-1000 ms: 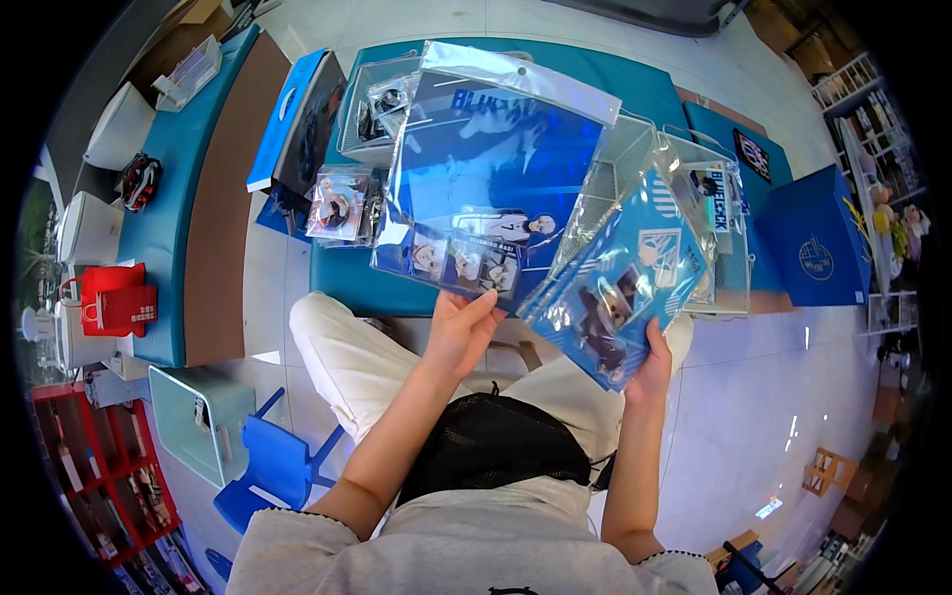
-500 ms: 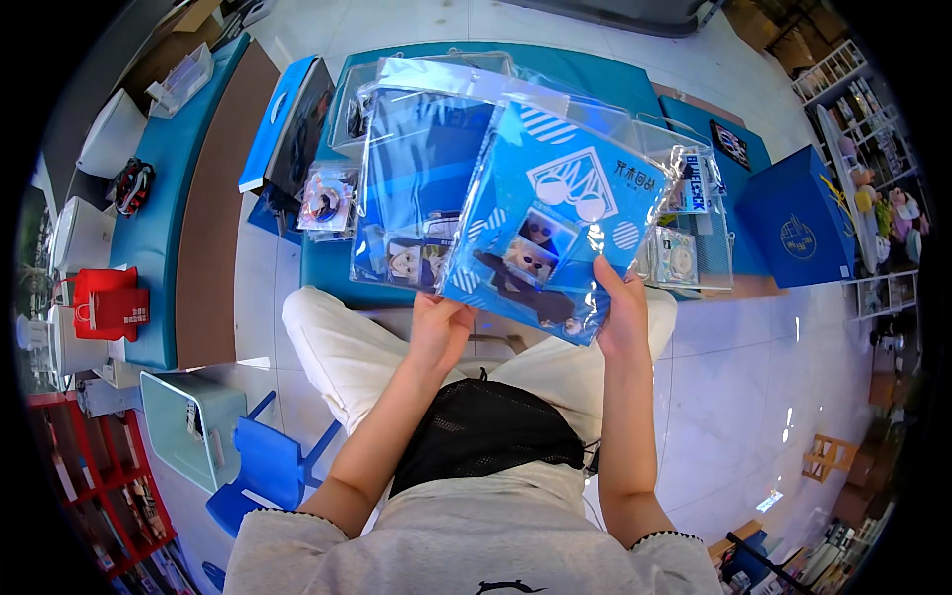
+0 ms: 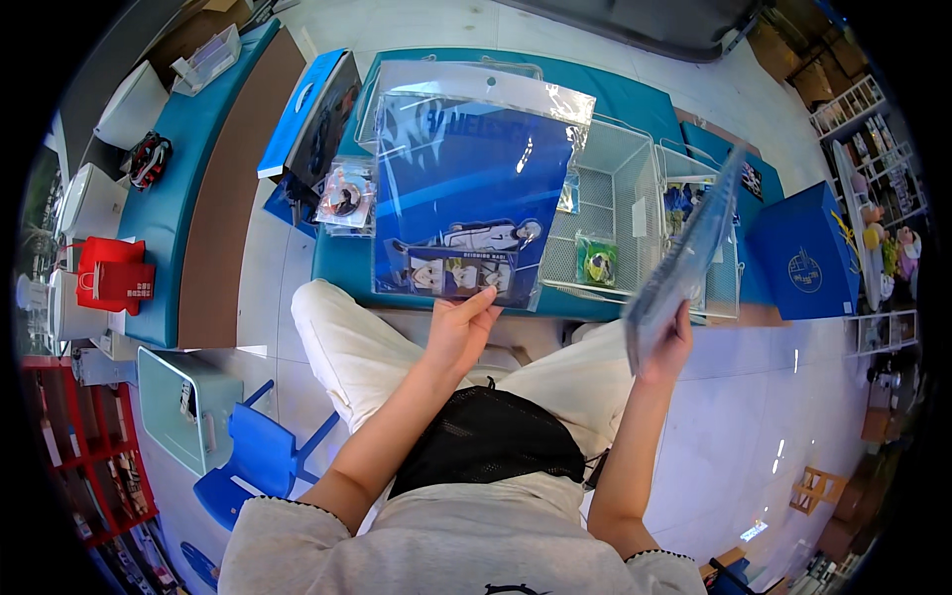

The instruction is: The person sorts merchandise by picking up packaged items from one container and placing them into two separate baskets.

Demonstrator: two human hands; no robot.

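My left hand (image 3: 464,322) pinches the lower edge of a dark blue printed packet (image 3: 471,188) in a clear sleeve, with character pictures along its bottom. This packet faces me above the bench. Off to the right, my right hand (image 3: 667,347) grips a second packet (image 3: 684,268) in a clear sleeve, turned nearly edge-on, slightly blurred, its front not readable. Between the two packets a white mesh basket (image 3: 607,178) shows, holding a small green packet (image 3: 596,260) with a round item. Part of the basket's left side is hidden behind the dark blue packet.
A teal bench (image 3: 635,91) bears the baskets. Left of them are small clear packets (image 3: 344,198) and a blue box (image 3: 309,114). A large blue bag (image 3: 805,253) stands at right. Red bags (image 3: 114,273) rest on another teal bench at left; a blue chair (image 3: 263,451) stands nearby.
My right hand has swung its packet right, away from the other, and turned it edge-on. The dark blue packet in my left hand shows in full, and the basket behind has come into view.
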